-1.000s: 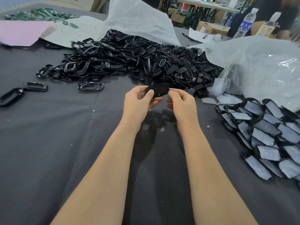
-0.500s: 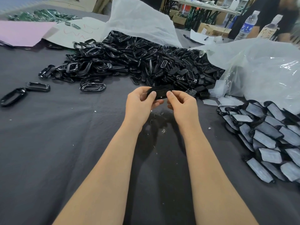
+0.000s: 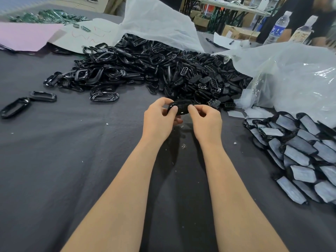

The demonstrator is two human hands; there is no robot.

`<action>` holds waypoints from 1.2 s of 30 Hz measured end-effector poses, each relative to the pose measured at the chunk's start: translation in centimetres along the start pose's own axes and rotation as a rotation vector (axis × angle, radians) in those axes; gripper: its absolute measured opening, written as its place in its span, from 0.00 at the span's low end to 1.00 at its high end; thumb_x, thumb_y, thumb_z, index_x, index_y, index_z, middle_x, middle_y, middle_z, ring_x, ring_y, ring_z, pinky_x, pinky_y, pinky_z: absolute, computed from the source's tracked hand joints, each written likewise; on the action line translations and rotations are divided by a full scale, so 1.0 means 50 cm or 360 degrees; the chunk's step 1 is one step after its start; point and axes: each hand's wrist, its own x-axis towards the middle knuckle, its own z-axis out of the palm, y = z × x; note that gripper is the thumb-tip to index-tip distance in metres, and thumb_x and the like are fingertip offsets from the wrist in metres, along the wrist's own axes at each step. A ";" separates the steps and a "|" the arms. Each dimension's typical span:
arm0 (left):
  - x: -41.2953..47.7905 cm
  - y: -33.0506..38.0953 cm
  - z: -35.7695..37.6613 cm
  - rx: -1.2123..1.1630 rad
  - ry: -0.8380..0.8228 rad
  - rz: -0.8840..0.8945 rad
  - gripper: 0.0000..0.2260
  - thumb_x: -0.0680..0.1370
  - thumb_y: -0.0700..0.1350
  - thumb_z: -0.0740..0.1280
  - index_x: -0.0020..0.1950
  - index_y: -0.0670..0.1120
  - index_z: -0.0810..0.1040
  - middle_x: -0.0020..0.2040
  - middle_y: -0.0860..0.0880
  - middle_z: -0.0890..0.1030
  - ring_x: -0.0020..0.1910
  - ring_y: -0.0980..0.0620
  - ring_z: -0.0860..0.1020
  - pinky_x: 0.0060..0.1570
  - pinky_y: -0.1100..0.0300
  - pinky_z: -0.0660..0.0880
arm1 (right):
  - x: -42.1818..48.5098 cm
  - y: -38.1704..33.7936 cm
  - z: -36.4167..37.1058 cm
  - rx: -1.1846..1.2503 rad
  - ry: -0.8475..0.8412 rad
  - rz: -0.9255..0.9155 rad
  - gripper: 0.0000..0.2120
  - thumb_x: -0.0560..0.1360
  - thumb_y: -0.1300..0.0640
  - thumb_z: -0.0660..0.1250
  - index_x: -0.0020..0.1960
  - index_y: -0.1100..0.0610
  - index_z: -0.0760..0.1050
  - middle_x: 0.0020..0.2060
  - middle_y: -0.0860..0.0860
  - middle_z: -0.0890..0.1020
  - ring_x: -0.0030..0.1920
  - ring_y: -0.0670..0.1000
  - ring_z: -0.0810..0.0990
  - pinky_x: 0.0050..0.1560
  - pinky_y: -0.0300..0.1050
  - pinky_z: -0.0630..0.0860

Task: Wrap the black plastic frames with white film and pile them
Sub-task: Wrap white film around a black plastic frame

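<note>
While both forearms are extended over the dark cloth [image 3: 72,160] of the table, a single black frame [image 3: 180,106] is held above it at centre, just on the near side of the large heap of unwrapped frames [image 3: 154,70]. The left end of the frame is pinched between the curled thumb and fingers of the left hand [image 3: 160,120]. The right end is pinched between the thumb and forefinger of the right hand [image 3: 206,120], with its other fingers curled inward. Whether film is applied to the held frame cannot be determined. The pile of wrapped frames [image 3: 305,153], each faced with white film, is laid in overlapping rows at the near right. A translucent plastic bag [image 3: 291,73] is located right of the heap and beyond the wrapped pile. One loose frame [image 3: 104,96] lies just left of the hands, apart from the heap.
</note>
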 end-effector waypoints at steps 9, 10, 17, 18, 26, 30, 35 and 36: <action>0.010 -0.003 -0.006 -0.0265 0.0089 -0.0138 0.07 0.80 0.37 0.63 0.48 0.48 0.75 0.36 0.48 0.82 0.30 0.58 0.82 0.33 0.69 0.76 | 0.010 -0.010 -0.023 0.0379 0.0419 -0.0020 0.05 0.78 0.62 0.63 0.50 0.55 0.77 0.42 0.48 0.80 0.46 0.53 0.80 0.50 0.42 0.77; 0.011 -0.004 -0.006 -0.0263 0.0092 -0.0132 0.07 0.80 0.37 0.63 0.48 0.49 0.76 0.36 0.49 0.82 0.30 0.57 0.82 0.34 0.68 0.77 | 0.009 -0.013 -0.023 0.0432 0.0413 -0.0028 0.05 0.78 0.62 0.64 0.48 0.54 0.76 0.42 0.48 0.80 0.45 0.53 0.80 0.50 0.44 0.78; 0.011 -0.005 -0.003 -0.0249 0.0099 -0.0096 0.07 0.80 0.37 0.63 0.50 0.50 0.75 0.38 0.48 0.82 0.31 0.58 0.82 0.35 0.67 0.78 | 0.009 -0.020 -0.020 0.0633 0.0319 -0.0069 0.08 0.78 0.63 0.62 0.54 0.52 0.72 0.35 0.46 0.78 0.34 0.40 0.78 0.45 0.39 0.78; 0.011 -0.005 -0.002 -0.0249 0.0100 -0.0093 0.08 0.80 0.37 0.63 0.50 0.50 0.74 0.39 0.47 0.82 0.32 0.58 0.82 0.35 0.68 0.78 | 0.009 -0.017 -0.021 0.0614 0.0353 -0.0048 0.10 0.78 0.63 0.62 0.55 0.50 0.70 0.34 0.47 0.78 0.35 0.41 0.79 0.48 0.42 0.79; 0.013 -0.002 0.000 -0.0359 0.0031 -0.0145 0.10 0.82 0.37 0.60 0.61 0.46 0.74 0.42 0.46 0.83 0.35 0.56 0.83 0.37 0.67 0.78 | 0.007 -0.008 -0.009 0.0270 0.0121 0.0108 0.06 0.77 0.58 0.63 0.44 0.50 0.77 0.36 0.46 0.80 0.42 0.49 0.80 0.54 0.54 0.78; 0.007 0.006 0.001 -0.0412 -0.0028 -0.0143 0.10 0.82 0.38 0.59 0.61 0.46 0.75 0.40 0.50 0.83 0.36 0.55 0.84 0.37 0.67 0.78 | 0.006 -0.004 -0.002 0.0250 -0.0101 0.0094 0.08 0.77 0.53 0.65 0.39 0.48 0.76 0.35 0.48 0.81 0.41 0.50 0.80 0.52 0.55 0.79; 0.004 0.017 -0.003 -0.0456 -0.0037 -0.0198 0.11 0.82 0.38 0.56 0.59 0.45 0.76 0.39 0.50 0.83 0.35 0.55 0.84 0.35 0.68 0.78 | 0.009 0.002 -0.003 0.0291 -0.0131 0.0113 0.09 0.78 0.54 0.65 0.39 0.48 0.76 0.34 0.47 0.81 0.37 0.46 0.80 0.50 0.52 0.80; 0.004 0.017 -0.003 -0.0454 -0.0032 -0.0196 0.10 0.82 0.38 0.56 0.58 0.45 0.76 0.40 0.50 0.83 0.35 0.55 0.84 0.35 0.67 0.78 | 0.009 0.003 -0.002 0.0300 -0.0133 0.0116 0.09 0.78 0.54 0.65 0.39 0.48 0.76 0.34 0.47 0.81 0.36 0.45 0.80 0.49 0.50 0.80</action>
